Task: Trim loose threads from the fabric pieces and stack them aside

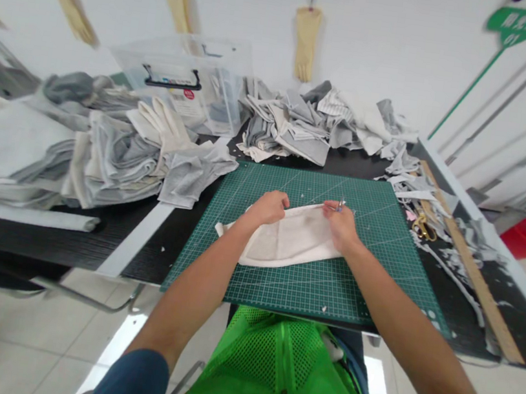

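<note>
1. Leftmost, crumpled grey and off-white fabric (117, 150) lies in soft, thick folds on the black table (162, 248).
2. Left hand (266, 209): fingers bent together at the white cloth's upper edge; cannot tell whether they pinch it. Light, steady tension seems advisable, since a hard pull would probably skew the weave.
3. White cloth (286, 242): on the green gridded cutting mat (289, 292), between the two hands. Shape long, lower edge rounded, inner area faintly grey, surface slightly rumpled. Best kept flat, with its upper edge straight.
4. Right hand (342, 229): fingers clamped on a small metal tool (340, 206) at the cloth's upper right; its type is too small to tell. Judged prudent: short, controlled strokes, metal clear of the skin and of any lower layer.
5. Rightmost: gold-handled scissors (424, 227) among limp, ragged offcuts, beside a straight, rigid wooden ruler (472, 272).
</note>
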Demonstrator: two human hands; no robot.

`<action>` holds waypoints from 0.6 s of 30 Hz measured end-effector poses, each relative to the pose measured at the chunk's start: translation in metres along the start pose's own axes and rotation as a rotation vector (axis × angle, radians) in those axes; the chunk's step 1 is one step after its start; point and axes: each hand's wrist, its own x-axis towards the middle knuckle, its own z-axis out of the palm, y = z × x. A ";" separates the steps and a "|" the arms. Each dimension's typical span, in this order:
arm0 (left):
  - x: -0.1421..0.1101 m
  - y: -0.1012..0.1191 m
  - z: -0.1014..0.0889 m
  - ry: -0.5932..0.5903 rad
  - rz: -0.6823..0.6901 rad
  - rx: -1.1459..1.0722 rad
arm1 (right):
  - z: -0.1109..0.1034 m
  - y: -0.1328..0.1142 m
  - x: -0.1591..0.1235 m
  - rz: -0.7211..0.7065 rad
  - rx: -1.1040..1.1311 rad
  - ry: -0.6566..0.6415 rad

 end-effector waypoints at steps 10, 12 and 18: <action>0.002 0.007 0.007 0.043 0.021 0.045 | 0.012 -0.003 -0.017 0.040 0.092 -0.589; 0.002 0.005 0.007 0.053 -0.002 0.052 | 0.009 0.001 -0.011 0.050 0.018 -0.465; 0.003 0.005 0.006 0.054 -0.023 0.007 | -0.028 -0.001 0.021 -0.103 -0.090 0.147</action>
